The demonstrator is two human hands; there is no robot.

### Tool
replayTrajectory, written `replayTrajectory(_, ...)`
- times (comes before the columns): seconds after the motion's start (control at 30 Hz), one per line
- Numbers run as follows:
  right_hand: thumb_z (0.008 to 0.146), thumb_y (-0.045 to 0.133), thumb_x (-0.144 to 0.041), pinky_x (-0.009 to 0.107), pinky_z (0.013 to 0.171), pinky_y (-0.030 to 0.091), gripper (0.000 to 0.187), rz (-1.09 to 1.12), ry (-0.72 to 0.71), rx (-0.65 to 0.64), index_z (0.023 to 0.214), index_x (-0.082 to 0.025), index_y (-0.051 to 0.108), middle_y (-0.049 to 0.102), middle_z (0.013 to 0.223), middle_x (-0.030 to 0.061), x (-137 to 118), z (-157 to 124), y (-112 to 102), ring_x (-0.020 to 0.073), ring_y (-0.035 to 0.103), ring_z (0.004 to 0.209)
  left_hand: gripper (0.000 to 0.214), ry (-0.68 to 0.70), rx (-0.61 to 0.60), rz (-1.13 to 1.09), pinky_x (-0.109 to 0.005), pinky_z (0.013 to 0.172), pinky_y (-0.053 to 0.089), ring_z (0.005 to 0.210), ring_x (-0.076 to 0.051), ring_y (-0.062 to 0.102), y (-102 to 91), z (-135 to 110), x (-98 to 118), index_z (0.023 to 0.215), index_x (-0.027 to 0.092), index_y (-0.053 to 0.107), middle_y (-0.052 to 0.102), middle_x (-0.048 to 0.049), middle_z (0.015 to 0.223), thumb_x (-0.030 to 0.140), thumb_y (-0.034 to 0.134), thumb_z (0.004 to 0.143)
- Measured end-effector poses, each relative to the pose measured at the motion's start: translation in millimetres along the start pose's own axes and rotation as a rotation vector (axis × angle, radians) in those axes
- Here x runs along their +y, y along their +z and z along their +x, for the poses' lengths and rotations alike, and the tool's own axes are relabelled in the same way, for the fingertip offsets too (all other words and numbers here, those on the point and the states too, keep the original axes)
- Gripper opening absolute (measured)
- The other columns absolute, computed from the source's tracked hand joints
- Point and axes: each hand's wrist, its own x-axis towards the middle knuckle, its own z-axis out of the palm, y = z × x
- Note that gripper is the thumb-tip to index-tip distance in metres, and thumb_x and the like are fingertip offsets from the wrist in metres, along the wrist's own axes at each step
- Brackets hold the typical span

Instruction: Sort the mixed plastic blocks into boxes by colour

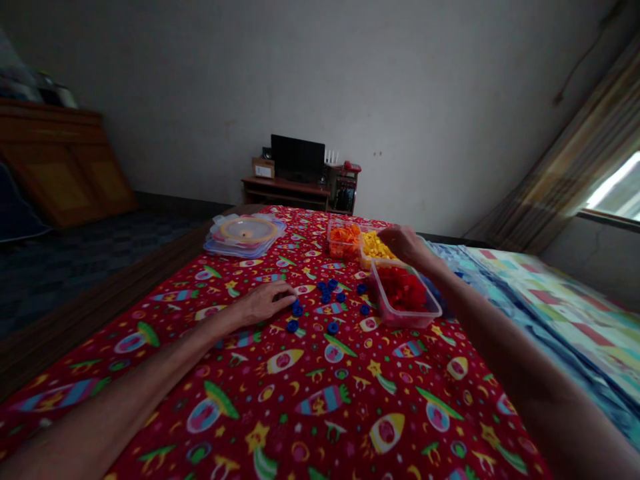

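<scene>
My left hand (264, 303) lies low on the red patterned cloth (320, 393), fingers curled over a small blue piece at the edge of several loose blue pieces (330, 297). My right hand (404, 243) hovers over the clear tub of yellow pieces (376, 248), fingers bent downward; whatever they hold is hidden. Beside it stand a tub of orange pieces (343, 240) and, nearer me, a tub of red pieces (404, 293).
A stack of clear lids with a yellow-rimmed one on top (246, 235) lies at the far left of the cloth. A striped sheet (560, 313) covers the right side. Beyond stand a low table with a dark screen (298, 160) and a wooden cabinet (60, 160).
</scene>
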Motion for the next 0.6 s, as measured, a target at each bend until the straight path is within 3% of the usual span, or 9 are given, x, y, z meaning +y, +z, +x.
replayTrajectory(0.07,0.088,0.040,-0.015,0.022,0.056,0.029,0.029,0.032,-0.121,-0.070,0.072,-0.012,0.063,0.058,0.064,0.0019,-30.9,-8.5,14.5,0.0088,0.041,0.057,0.038,0.001,-0.038,-0.029,-0.029,0.074,0.047,0.080,-0.018,0.058,-2.1,-0.7,-0.5,0.095,0.017,0.064,0.064,-0.0053,0.089,0.049,0.045,0.085)
replayTrajectory(0.17,0.086,0.044,-0.014,0.022,0.061,0.035,0.021,0.099,-0.189,-0.180,0.081,-0.013,0.064,0.061,0.070,0.0030,-67.5,-21.2,40.9,0.0099,0.047,0.061,0.037,-0.006,-0.064,-0.044,-0.027,0.069,0.047,0.074,-0.017,0.056,-3.8,-2.1,-0.9,0.098,0.017,0.064,0.060,-0.0034,0.084,0.048,0.051,0.082)
replayTrajectory(0.3,0.084,0.051,-0.012,0.026,0.079,0.042,0.027,0.166,-0.246,-0.180,0.109,-0.012,0.061,0.065,0.099,0.0116,-95.9,-31.0,77.2,0.0162,0.056,0.089,0.039,0.018,-0.095,-0.043,-0.027,0.074,0.047,0.081,-0.017,0.056,-6.9,-4.9,2.0,0.109,0.020,0.062,0.060,-0.0037,0.091,0.046,0.053,0.082)
replayTrajectory(0.37,0.082,0.052,-0.007,0.026,0.081,0.042,0.035,0.180,-0.274,-0.229,0.115,-0.012,0.059,0.065,0.103,0.0121,-104.3,-31.3,90.7,0.0166,0.057,0.092,0.041,0.036,-0.126,-0.057,-0.028,0.081,0.046,0.088,-0.018,0.057,-9.0,-6.5,5.3,0.117,0.023,0.060,0.060,-0.0039,0.098,0.045,0.053,0.083)
replayTrajectory(0.47,0.080,0.051,-0.003,0.023,0.072,0.041,0.031,0.205,-0.282,-0.329,0.107,-0.012,0.063,0.067,0.088,0.0082,-111.1,-28.3,98.9,0.0138,0.057,0.077,0.040,0.062,-0.148,-0.099,-0.029,0.088,0.045,0.097,-0.019,0.057,-10.1,-7.3,9.3,0.118,0.025,0.060,0.058,-0.0040,0.107,0.042,0.055,0.083)
replayTrajectory(0.6,0.081,0.053,-0.006,0.021,0.066,0.039,0.020,0.293,-0.167,-0.316,0.094,-0.012,0.067,0.067,0.080,0.0061,-110.2,-27.6,91.0,0.0122,0.055,0.070,0.028,0.089,-0.118,-0.148,-0.029,0.087,0.046,0.094,-0.019,0.058,-5.1,-4.1,7.7,0.093,0.021,0.068,0.060,-0.0048,0.100,0.043,0.058,0.079)
